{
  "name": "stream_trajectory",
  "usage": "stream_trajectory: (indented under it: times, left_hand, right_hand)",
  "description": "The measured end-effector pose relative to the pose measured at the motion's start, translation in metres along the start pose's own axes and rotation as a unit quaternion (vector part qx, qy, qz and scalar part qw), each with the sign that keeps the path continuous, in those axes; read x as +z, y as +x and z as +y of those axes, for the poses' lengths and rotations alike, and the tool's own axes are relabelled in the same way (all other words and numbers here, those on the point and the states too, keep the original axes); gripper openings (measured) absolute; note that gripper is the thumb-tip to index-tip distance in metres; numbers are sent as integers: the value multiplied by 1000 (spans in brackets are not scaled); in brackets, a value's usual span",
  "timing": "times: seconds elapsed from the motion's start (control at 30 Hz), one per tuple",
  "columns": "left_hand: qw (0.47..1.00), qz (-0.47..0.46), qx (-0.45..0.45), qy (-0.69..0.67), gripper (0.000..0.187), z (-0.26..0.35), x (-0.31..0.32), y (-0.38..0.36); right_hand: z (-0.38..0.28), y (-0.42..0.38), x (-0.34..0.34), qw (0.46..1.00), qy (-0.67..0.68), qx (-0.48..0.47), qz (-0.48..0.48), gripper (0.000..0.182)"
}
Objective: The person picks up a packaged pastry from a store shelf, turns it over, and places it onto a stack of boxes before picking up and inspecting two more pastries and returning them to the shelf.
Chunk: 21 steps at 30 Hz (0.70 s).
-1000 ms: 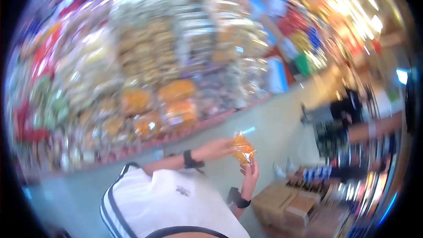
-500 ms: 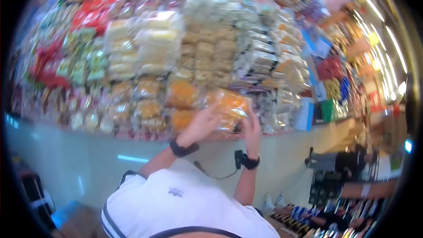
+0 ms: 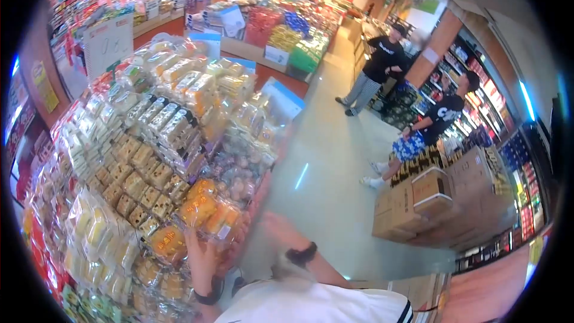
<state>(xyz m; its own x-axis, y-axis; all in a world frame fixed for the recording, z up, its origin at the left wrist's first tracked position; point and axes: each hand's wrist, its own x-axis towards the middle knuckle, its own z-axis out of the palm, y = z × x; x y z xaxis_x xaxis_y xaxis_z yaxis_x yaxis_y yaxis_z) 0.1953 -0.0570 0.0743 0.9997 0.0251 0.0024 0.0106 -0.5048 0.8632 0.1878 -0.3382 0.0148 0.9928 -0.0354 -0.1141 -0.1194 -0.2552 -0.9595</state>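
Observation:
My left hand (image 3: 202,257) rests at the lower edge of the wrapped orange pastries (image 3: 198,206), its fingers apart and touching the clear wrapping. Right beside its thumb lies another orange package (image 3: 224,220), near the front edge of the display. Off to the right, my right hand (image 3: 278,231) is over the floor beside the display edge; motion blur hides its fingers, and no item shows in it. A dark band circles each wrist.
Wrapped brown pastries (image 3: 140,182) and white packs (image 3: 98,221) cover the display. Stacked cardboard boxes (image 3: 448,197) stand right. One person (image 3: 382,60) stands in the aisle (image 3: 305,161); another person (image 3: 442,113) sits near the boxes.
The view has swung right, bringing the aisle and people into fuller view. My right hand has come away from the orange package; my left hand remains at the orange pastries.

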Motion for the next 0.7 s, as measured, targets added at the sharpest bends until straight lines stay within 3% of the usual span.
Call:
stream_trajectory:
  times: [0.07,0.13,0.2,0.27,0.33,0.4,0.43,0.47,0.53,0.63,0.7]
  left_hand:
    - [995,-21,86,-44,55,6,-3,3]
    - [963,-120,-55,-236,52,74,-24,1]
    - [921,-184,-96,-331,45,103,-24,-11]
    - [914,-216,-25,-343,37,104,-11,-12]
    - [925,-219,63,-303,36,59,24,-14]
    - [945,-202,69,-246,39,48,48,-25]
    - [944,-241,38,-221,43,46,56,-29]
    - [942,-239,75,-223,42,69,52,-38]
    - [941,-204,210,-170,39,60,83,-45]
    - [919,-286,155,-225,40,89,105,-73]
    - [905,-327,174,-209,41,104,126,-96]
  right_hand:
    - [8,-25,-23,998,-1,46,41,40]
    - [15,-52,-38,990,46,113,66,40]
    - [4,-70,-42,987,10,117,105,39]
    - [-8,-77,-44,986,-12,98,136,39]
    - [-16,-82,-45,985,-21,66,161,38]
    - [-45,-93,-50,985,-16,67,158,38]
    - [-55,-100,-53,985,-16,69,157,37]
    - [-57,-108,-58,986,-33,41,158,37]
    - [-59,-127,-72,985,-73,-15,157,36]
    - [-60,-175,-98,985,-27,-5,171,35]
    - [-40,-219,-114,977,4,-12,214,36]
